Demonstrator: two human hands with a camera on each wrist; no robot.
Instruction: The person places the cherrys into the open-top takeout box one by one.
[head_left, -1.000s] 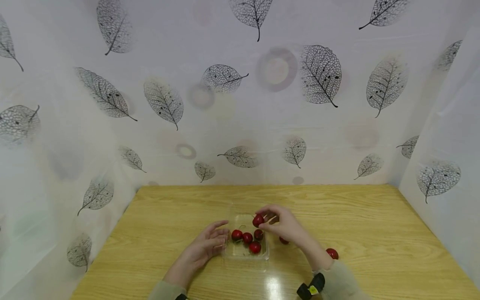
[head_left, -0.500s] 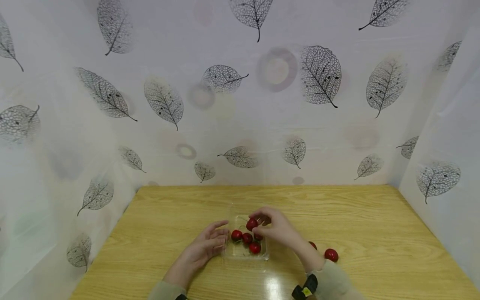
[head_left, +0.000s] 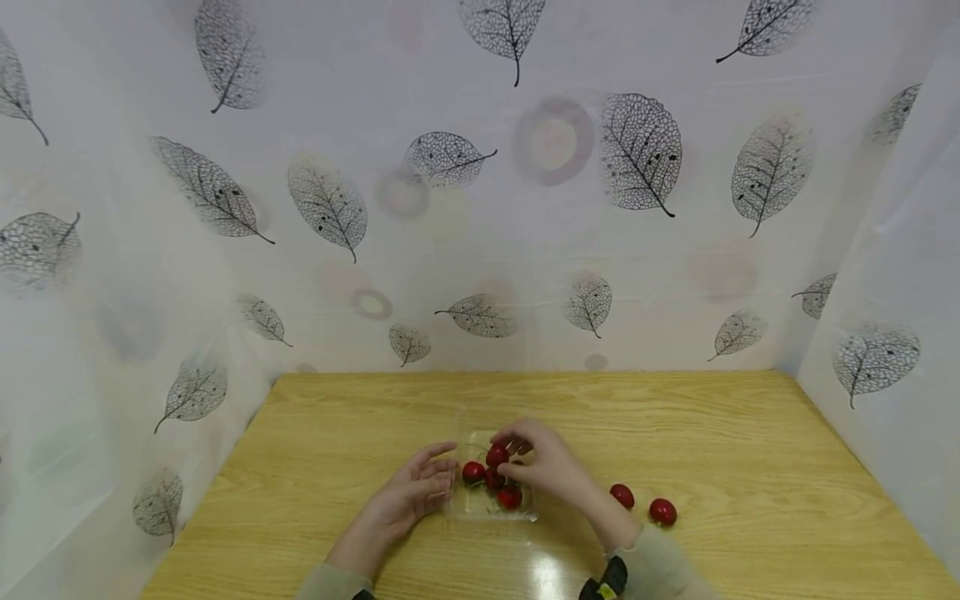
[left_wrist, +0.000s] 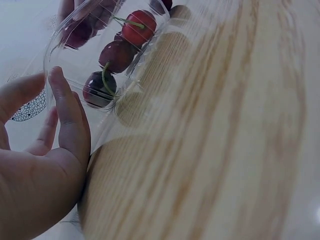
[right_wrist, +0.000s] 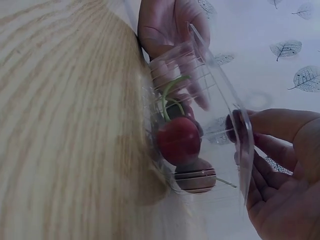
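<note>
A clear plastic box [head_left: 491, 517] stands on the table with several dark red cherries in it, some with green stems. One of these, a bright red cherry [right_wrist: 178, 141], shows through the box wall in the right wrist view. My right hand [head_left: 551, 468] pinches another cherry [head_left: 497, 455] between thumb and fingers, over the box's far part. My left hand [head_left: 411, 497] is at the box's left side, its fingers extended and loosely spread. In the left wrist view its fingertips [left_wrist: 57, 75] are right at the box's rim.
On the wooden table [head_left: 750, 450], two cherries lie to the right of the box, a nearer cherry [head_left: 622, 496] and a farther-right cherry [head_left: 662, 512], close to the right forearm. A pale leaf-patterned sheet [head_left: 480, 250] rises behind the table and along both sides.
My right hand has moved left and slightly down with the cherry, farther over the box. Its forearm's shift uncovers the two cherries on the table. The left hand has stayed put.
</note>
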